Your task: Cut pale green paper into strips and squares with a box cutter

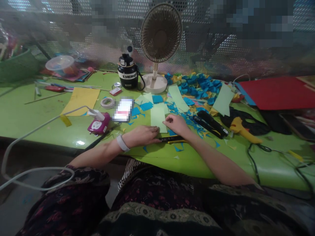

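A pale green paper strip [158, 118] lies on the green table in front of me. My left hand [144, 135], with a pale band on its wrist, rests flat with outstretched fingers on the strip's lower left edge. At the right edge, the curled thumb and forefinger of my right hand [177, 125] pinch the paper. Just below both hands lies a black-and-yellow tool [172, 139], partly hidden, its kind unclear. More pale green strips [178, 98] and blue paper squares [146, 106] lie beyond, among small blue scraps.
Right of the hands are a black stapler [211, 124] and a yellow glue gun [242, 129]. To the left are a phone [123, 109], a tape roll [107, 102] and a purple power socket [99, 124]. A fan [155, 83] and a black bottle [128, 74] stand behind.
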